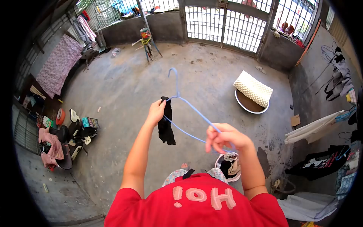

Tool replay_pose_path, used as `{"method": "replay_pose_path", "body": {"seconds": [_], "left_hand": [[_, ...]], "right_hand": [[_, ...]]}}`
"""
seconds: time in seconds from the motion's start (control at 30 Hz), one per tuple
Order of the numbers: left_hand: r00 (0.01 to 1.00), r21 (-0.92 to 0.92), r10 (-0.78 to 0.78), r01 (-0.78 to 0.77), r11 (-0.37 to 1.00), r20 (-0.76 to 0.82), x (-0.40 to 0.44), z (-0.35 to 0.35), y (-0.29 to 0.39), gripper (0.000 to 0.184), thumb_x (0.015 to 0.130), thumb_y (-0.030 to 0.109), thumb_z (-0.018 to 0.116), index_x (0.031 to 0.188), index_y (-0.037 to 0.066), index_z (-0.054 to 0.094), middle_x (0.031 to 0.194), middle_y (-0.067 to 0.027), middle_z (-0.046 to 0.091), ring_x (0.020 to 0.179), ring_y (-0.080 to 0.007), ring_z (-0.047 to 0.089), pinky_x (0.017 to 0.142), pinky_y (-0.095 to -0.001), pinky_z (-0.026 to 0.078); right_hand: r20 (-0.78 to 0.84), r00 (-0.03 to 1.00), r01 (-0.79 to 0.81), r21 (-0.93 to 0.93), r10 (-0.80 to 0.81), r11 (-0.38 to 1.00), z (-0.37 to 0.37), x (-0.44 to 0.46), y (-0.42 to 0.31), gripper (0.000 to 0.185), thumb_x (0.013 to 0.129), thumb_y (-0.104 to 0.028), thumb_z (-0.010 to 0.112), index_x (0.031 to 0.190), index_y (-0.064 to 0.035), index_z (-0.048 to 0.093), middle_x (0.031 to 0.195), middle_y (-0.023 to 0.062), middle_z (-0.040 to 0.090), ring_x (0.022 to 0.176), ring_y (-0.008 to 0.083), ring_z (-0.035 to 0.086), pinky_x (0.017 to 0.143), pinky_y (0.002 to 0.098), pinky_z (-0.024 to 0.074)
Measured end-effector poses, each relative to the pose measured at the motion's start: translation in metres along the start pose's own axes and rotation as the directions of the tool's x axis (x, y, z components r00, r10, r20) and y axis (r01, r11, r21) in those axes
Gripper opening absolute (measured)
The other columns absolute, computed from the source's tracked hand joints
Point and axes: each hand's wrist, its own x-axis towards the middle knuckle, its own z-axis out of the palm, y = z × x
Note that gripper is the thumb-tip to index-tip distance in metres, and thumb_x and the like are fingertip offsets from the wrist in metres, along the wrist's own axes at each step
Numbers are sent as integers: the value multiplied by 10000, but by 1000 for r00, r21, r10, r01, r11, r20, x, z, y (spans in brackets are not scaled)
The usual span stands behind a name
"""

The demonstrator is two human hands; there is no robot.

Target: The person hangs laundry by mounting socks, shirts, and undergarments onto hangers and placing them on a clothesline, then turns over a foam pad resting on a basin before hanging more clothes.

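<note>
My left hand (pixel 155 112) is closed on a small black garment (pixel 165 128), pinching it against the left arm of a blue wire clothes hanger (pixel 178 92). The cloth hangs down from my fingers over that end of the hanger. The hook points up and away from me. On the hanger's right end, my right hand (pixel 229 138) has its fingers curled round the wire; it is slightly blurred. Below that hand stands a pale bucket (pixel 217 165) with dark and beige clothes (pixel 228 167) in it, partly hidden by my forearm.
A wide basin (pixel 254 112) with a white bumpy pillow (pixel 253 89) across it stands on the concrete floor (pixel 124 90) to the right. Clothes, including a black shirt (pixel 321 162), hang along the right wall. A motorbike (pixel 77 132) stands left; a barred gate (pixel 225 26) is ahead.
</note>
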Motion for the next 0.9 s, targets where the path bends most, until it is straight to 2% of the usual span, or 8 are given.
{"method": "replay_pose_path", "body": {"seconds": [0.23,0.37,0.43,0.63,0.7,0.77,0.83,0.9], "left_hand": [[956,-373,235,-287,883,-178,-41,-34,51,173,914,175,509,828,27,534,716,3,538,646,-65,466,573,-237,404],[954,-226,268,-293,929,-136,-71,-61,89,179,909,178,533,796,39,512,642,24,511,548,-58,451,456,-238,367],[981,-192,133,-158,969,-139,-78,-67,103,141,911,147,530,834,29,534,654,23,529,662,-57,493,597,-231,406],[847,509,476,-309,804,-237,-85,-71,119,290,837,265,595,781,-10,519,610,-82,467,588,-269,484,576,-344,398],[592,678,790,-517,523,-158,-76,-76,109,283,845,260,582,806,-15,530,627,-87,483,600,-284,479,573,-342,391],[607,637,785,-558,532,-125,-71,-90,103,290,862,261,560,805,-20,517,621,-84,458,593,-216,459,577,-324,382],[939,337,342,-337,879,46,-76,-107,106,296,879,253,537,777,-21,493,621,-51,416,613,-133,411,584,-302,371],[943,309,325,-331,892,72,-75,-120,96,310,893,254,517,747,-15,471,634,-20,387,647,-92,364,583,-285,357]], "right_hand": [[227,974,-11,-60,24,998,1,35,7,171,756,-55,492,923,-48,452,832,219,622,449,170,539,394,267,416],[165,922,266,391,-351,881,1,41,-19,295,900,-258,450,819,10,544,893,252,600,694,196,607,403,237,467],[-337,800,512,-50,-497,858,-24,78,8,298,908,-248,438,841,12,568,969,214,599,765,195,604,420,265,475],[-64,792,294,-832,-607,471,18,142,105,375,840,-278,560,1140,-56,529,1091,115,584,1027,257,534,937,464,368],[-190,852,-40,-952,-488,302,14,143,123,442,799,-317,594,1165,-81,512,1110,114,579,1124,297,463,993,592,227],[-243,879,-186,-967,-411,174,-8,138,128,381,776,-325,615,1076,-97,570,1079,71,586,1128,268,456,985,671,153],[-223,840,-222,-973,-494,63,-32,128,115,285,755,-277,649,973,-101,595,1017,56,588,1088,261,477,996,661,152],[-123,756,-158,-987,-643,3,-62,113,94,217,718,-212,682,882,-104,591,943,43,584,1039,243,498,1005,645,163]]}}
